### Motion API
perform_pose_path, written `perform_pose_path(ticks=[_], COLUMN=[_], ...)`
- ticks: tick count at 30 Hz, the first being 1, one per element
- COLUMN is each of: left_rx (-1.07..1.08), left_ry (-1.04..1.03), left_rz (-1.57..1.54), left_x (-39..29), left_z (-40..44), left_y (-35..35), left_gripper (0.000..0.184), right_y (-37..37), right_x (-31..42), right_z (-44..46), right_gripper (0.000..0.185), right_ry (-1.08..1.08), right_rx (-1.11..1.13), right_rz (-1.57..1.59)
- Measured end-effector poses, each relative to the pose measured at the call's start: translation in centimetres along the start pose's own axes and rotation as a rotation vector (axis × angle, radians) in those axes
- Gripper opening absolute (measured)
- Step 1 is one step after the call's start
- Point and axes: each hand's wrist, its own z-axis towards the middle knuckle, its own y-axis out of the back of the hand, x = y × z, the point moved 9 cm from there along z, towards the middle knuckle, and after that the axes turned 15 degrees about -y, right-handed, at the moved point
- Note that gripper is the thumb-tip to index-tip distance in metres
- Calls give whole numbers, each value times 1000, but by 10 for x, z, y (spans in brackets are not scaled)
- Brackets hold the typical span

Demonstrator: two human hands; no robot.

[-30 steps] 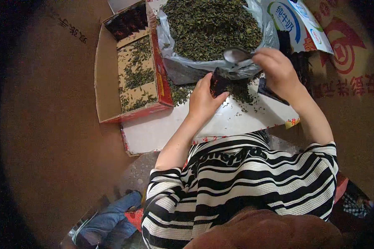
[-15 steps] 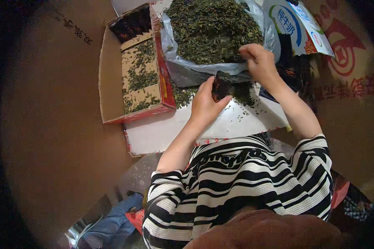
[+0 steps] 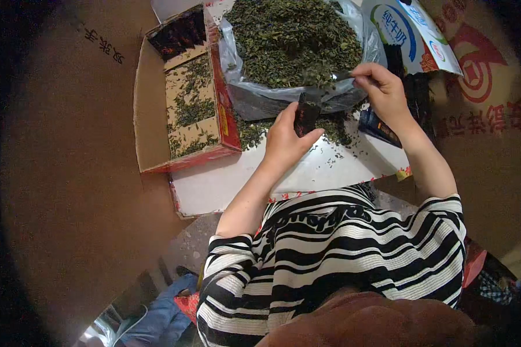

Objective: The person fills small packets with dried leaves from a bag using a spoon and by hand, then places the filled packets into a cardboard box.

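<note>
My left hand [image 3: 286, 139] is closed round a small black pouch [image 3: 307, 114], held upright in front of the plastic bag. My right hand [image 3: 383, 92] pinches the thin handle of a shiny spoon [image 3: 340, 76], whose blurred far end reaches over the leaves near the pouch's top. Behind both hands, a clear plastic bag [image 3: 266, 98] is heaped with dried tea leaves [image 3: 289, 43]. Loose leaves [image 3: 336, 130] lie on the white board [image 3: 214, 185] between the bag and me.
Left of the bag stands an open cardboard box [image 3: 228, 115] with scattered leaves and a row of dark pouches [image 3: 179, 34] at its far end. More dark pouches [image 3: 376, 124] lie to the right, near a milk carton flap [image 3: 396, 34]. A person's jeans [image 3: 162, 315] show lower left.
My right hand has moved slightly right and down, and the spoon now shows over the bag's near edge beside the pouch. My left hand keeps hold of the pouch, which looks more upright.
</note>
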Motion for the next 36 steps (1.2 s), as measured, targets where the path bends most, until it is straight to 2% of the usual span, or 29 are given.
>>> perform_pose_path(ticks=[6, 14, 17, 21, 26, 33, 36], left_rx=[35, 37, 31, 20, -9, -63, -112], left_ry=[-12, -7, -7, -4, -28, -115, -137], left_rz=[57, 99, 112, 102, 76, 87, 79], left_x=[-1, 0, 2, 10, 16, 15, 14], left_z=[2, 4, 3, 0, -5, -11, -16], left_y=[-3, -5, -6, -9, -13, -18, -12], left_gripper=[79, 77, 76, 75, 72, 68, 66], right_y=[2, -16, -35, -48, -54, -83, -75], right_x=[23, 62, 93, 103, 106, 85, 98], right_z=[0, -5, -23, -34, -45, -64, -67], right_gripper=[11, 30, 32, 30, 27, 26, 27], right_ry=[106, 243, 590, 651, 670, 657, 727], right_rx=[129, 302, 262, 317, 316, 497, 402], right_rz=[-86, -344, -586, -759, -800, -786, -762])
